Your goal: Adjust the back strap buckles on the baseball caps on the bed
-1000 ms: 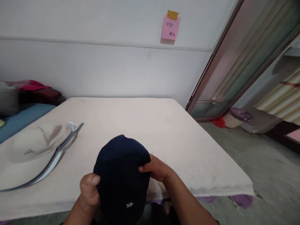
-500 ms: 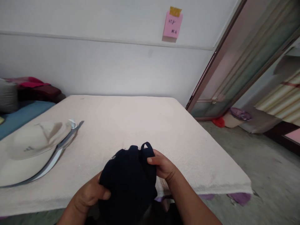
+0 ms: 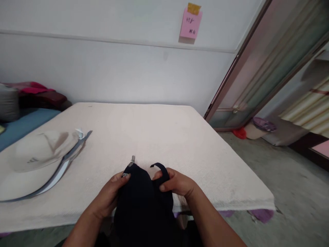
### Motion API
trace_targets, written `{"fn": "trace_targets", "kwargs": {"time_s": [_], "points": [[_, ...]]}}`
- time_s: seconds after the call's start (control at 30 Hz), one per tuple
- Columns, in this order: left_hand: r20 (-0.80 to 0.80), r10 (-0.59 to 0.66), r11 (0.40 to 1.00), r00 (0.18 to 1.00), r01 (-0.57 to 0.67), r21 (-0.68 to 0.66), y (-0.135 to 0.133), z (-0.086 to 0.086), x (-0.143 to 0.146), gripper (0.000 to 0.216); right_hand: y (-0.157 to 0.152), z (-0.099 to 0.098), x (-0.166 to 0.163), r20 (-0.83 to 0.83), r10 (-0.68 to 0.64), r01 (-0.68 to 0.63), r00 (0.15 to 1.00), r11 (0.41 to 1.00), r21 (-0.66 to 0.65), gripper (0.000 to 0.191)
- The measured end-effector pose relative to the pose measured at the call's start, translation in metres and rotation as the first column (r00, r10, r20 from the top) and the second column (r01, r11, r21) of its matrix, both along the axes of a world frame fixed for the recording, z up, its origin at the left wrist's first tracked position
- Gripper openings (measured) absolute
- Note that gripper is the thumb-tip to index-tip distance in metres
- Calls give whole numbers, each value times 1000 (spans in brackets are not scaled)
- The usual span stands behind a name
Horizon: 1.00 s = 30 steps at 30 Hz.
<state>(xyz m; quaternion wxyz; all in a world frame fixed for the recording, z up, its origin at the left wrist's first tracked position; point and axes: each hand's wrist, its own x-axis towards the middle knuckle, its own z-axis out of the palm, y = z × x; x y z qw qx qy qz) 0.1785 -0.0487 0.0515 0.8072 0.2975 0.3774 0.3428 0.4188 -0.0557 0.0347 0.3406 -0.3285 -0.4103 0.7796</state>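
Pale cloth (image 3: 159,133) spreads beyond the cap (image 3: 142,206) (wall (image 3: 115,73) behind).

Item: one fabric cap (image 3: 144,209), navy, near black in this light, soft-bodied, surface plain where I can see it. Fittings: a narrow strap (image 3: 164,173) of the same dark colour, its free end curling up and over; a small grey metal clasp (image 3: 132,161) at the opposite upper corner, standing apart from the strap end; a small pale detail by my left thumb, too small to make out. Pose: held up between my left hand (image 3: 114,190) and my right hand (image 3: 176,183), strap in the right, at the near edge of the worktop (image 3: 154,133). Lower outline lost in darkness.
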Motion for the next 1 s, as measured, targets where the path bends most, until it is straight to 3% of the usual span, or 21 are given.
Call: {"fn": "trace_targets", "kwargs": {"time_s": [0.17,0.27,0.4,0.7,0.9,1.0], "points": [[-122,-128,988,984,137,68,-3,2,1,14,6,10,-2,-22,-34,36,999,992,124,18],[-134,-184,976,974,197,94,-4,-2,2,32,8,10,-5,-21,-45,46,999,997,69,18],[-154,-238,962,959,255,99,-4,-9,6,33,9,7,-12,15,-36,37,999,999,-37,19],[-258,-128,967,958,178,182,-1,-6,18,22,10,2,-33,64,-61,65,996,995,-73,29],[-276,-142,974,951,183,130,0,-14,19,18,9,4,-34,19,-32,32,999,998,-44,25],[-285,-124,973,951,173,154,0,-17,17,19,10,3,-35,-21,-37,35,999,997,-63,36]]}}
